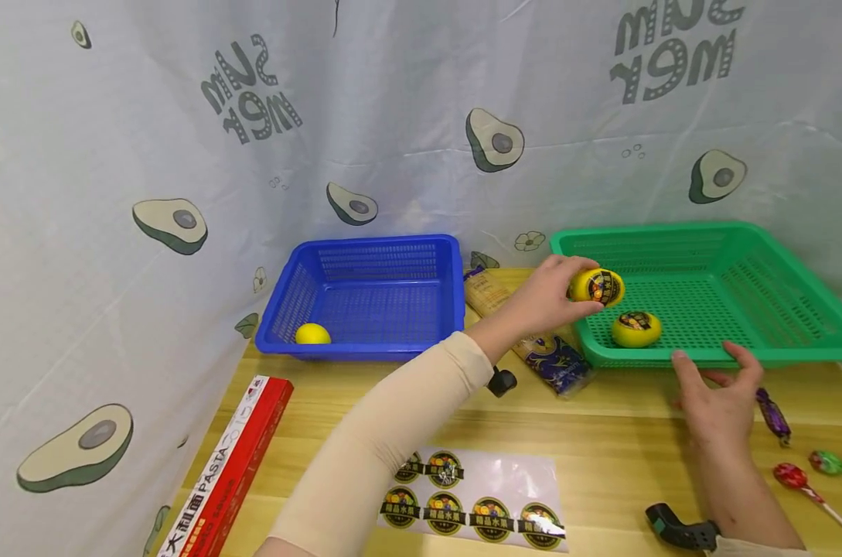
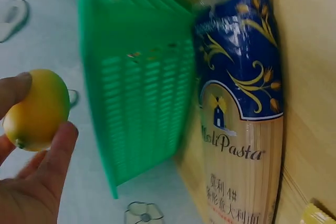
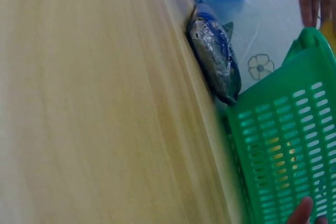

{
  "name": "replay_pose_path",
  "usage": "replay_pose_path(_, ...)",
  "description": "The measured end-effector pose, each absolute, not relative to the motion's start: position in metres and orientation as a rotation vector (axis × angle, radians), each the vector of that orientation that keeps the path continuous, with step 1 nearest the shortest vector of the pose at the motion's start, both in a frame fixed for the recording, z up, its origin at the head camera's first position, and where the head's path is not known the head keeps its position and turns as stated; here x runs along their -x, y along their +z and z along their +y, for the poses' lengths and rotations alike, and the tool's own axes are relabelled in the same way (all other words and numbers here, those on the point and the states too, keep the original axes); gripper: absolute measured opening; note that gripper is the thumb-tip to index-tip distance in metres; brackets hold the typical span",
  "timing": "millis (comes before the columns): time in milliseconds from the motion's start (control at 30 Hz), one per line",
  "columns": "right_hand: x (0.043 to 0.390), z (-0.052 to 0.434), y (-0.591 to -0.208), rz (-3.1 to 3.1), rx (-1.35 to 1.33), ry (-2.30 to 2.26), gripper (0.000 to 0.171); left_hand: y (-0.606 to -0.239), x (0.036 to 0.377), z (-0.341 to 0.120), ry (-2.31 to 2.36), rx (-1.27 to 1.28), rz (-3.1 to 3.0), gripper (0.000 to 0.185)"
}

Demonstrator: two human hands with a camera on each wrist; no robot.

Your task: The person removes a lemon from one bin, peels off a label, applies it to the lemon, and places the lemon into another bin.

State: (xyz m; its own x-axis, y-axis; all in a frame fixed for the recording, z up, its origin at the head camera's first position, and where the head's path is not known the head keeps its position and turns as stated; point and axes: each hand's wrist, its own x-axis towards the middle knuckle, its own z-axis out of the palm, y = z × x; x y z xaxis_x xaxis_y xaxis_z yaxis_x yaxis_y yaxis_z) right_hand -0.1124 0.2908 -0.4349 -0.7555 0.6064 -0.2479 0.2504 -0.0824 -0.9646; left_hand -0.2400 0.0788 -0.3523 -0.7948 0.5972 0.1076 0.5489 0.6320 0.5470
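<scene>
My left hand (image 1: 551,298) holds a yellow lemon (image 1: 597,288) between thumb and fingers, over the left side of the green basket (image 1: 699,357). A dark round label shows on this lemon in the head view; the left wrist view shows its bare side and stem end. Another labelled lemon (image 1: 636,329) lies inside the basket, near the front left corner. My right hand (image 1: 720,402) is at the basket's front rim, fingers spread and loosely bent, with nothing held. In the right wrist view its fingertips (image 3: 302,211) overlap the basket's slotted wall.
A blue basket (image 1: 365,354) with an unlabelled lemon (image 1: 312,333) stands left. Between the baskets lies a pasta bag (image 1: 549,360). A sheet of round labels (image 1: 472,495) lies in front, a red pasta box (image 1: 229,472) at left. Lollipops (image 1: 791,475) and a purple-wrapped candy (image 1: 772,418) lie at right.
</scene>
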Motion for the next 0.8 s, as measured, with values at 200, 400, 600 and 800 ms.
replay_pose_path(200, 0.11, 0.294, -0.434, -2.028, 0.957, 1.845, 0.066, -0.361, 0.258, 0.11, 0.756, -0.862, 2.839, 0.061)
replay_pose_path(400, 0.11, 0.293, -0.433, -2.161, 0.943, 1.725, 0.071, -0.371, 0.264, 0.126, 0.708, -0.695, 2.938, 0.059)
replay_pose_path(600, 0.112, 0.295, -0.435, -2.183, 0.914, 1.715, 0.07, -0.371, 0.265, 0.132, 0.635, -0.621, 2.958, 0.06)
replay_pose_path(800, 0.111, 0.299, -0.436, -2.175, 0.908, 1.719, 0.07, -0.366, 0.258, 0.121, 0.698, -0.686, 2.911, 0.059)
